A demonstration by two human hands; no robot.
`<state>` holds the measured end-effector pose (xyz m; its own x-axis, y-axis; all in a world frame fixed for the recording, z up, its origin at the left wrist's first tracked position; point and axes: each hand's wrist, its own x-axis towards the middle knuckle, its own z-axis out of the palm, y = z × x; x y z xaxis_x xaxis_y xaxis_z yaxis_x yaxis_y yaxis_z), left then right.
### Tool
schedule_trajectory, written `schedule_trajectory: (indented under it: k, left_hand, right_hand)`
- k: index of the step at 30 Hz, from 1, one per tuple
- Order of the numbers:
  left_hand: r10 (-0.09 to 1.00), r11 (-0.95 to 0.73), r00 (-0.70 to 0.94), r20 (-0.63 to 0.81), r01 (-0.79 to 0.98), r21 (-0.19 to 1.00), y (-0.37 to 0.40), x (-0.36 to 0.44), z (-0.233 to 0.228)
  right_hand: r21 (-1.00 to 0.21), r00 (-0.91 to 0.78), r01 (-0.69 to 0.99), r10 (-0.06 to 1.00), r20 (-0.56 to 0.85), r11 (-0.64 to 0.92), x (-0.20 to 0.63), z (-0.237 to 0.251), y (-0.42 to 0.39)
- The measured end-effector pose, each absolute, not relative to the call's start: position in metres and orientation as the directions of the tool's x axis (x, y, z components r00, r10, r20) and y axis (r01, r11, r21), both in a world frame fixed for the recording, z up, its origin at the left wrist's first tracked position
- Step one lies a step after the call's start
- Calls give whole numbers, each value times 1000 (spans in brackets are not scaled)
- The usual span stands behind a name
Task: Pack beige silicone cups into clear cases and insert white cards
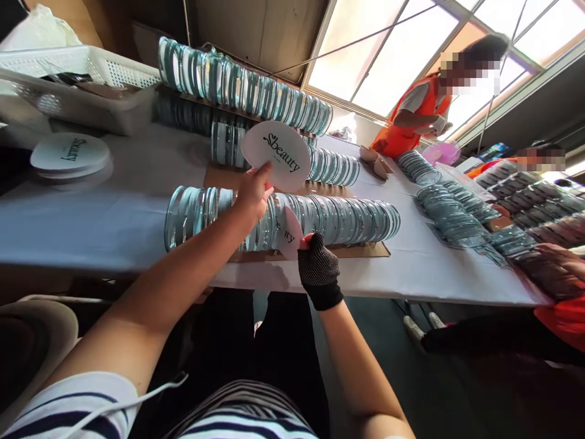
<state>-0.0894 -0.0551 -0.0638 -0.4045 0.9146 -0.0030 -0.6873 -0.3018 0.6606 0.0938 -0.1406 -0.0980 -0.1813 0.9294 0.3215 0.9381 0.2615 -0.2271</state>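
Observation:
My bare left hand (255, 194) is closed on a round white card (281, 149) printed "beauty" with a small flourish, held above the nearest row of glass discs (350, 221). The discs stand on edge, packed side by side. My right hand (319, 268) wears a black dotted fingerless glove. Its thumb and fingers pinch the edge of a second printed card (289, 235), which stands partly between the discs at mid-row. The rest of that card is hidden among the glass. Brown cardboard (356, 251) lies under the row.
More disc rows (247, 85) stand behind. A white plastic basket (77, 103) and a stack of round cards (70, 155) are at left. Glass piles (450, 213) lie at right. A person in an orange vest (414, 116) works across the table (128, 231); others are further right.

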Motion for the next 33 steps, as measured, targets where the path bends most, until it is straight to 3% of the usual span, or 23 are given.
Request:
schedule_trajectory:
  k: [3, 8, 10, 13, 16, 18, 20, 23, 26, 30, 33]
  left_hand:
    - [912, -315, -409, 14, -679, 663, -55, -89, -66]
    - [921, -296, -389, 15, -677, 674, -54, -92, -68]
    - [924, -286, -382, 9, -676, 679, -55, -92, -69]
    - [918, -292, -396, 4, -670, 682, -56, -91, -68]
    - [907, -325, -420, 28, -658, 680, -58, -89, -68]
    - [904, -343, -426, 49, -650, 678, -59, -87, -67]
    - [900, -361, -428, 77, -638, 680, -59, -84, -65]
    - [898, -374, -426, 113, -601, 707, -63, -79, -61]
    - [911, -338, -399, 102, -583, 739, -74, -75, -57]
    - [916, -305, -398, 45, -620, 723, -97, -72, -54]
    - [919, -293, -394, 24, -642, 709, -112, -70, -55]
  right_hand:
    - [-217, -197, 937, 926, 321, 274, 89, -99, -137]
    - [-42, -377, 920, 908, 181, 390, 67, -98, -127]
    - [-46, -427, 897, 889, 167, 439, 65, -98, -126]
    - [-370, -440, 823, 896, 64, 430, 71, -103, -127]
    - [-710, -532, 633, 840, -110, 308, 83, -109, -129]
    - [-810, -606, 536, 776, -175, 236, 91, -108, -126]
    - [-828, -578, 505, 808, -113, 245, 97, -98, -117]
    - [-709, -317, 563, 903, 289, 424, 100, -67, -88]
    - [-516, -170, 673, 790, 589, 530, 93, -33, -64]
    - [-189, -289, 793, 632, 719, 579, 68, -24, -81]
    - [-79, -406, 785, 608, 682, 614, 48, -38, -108]
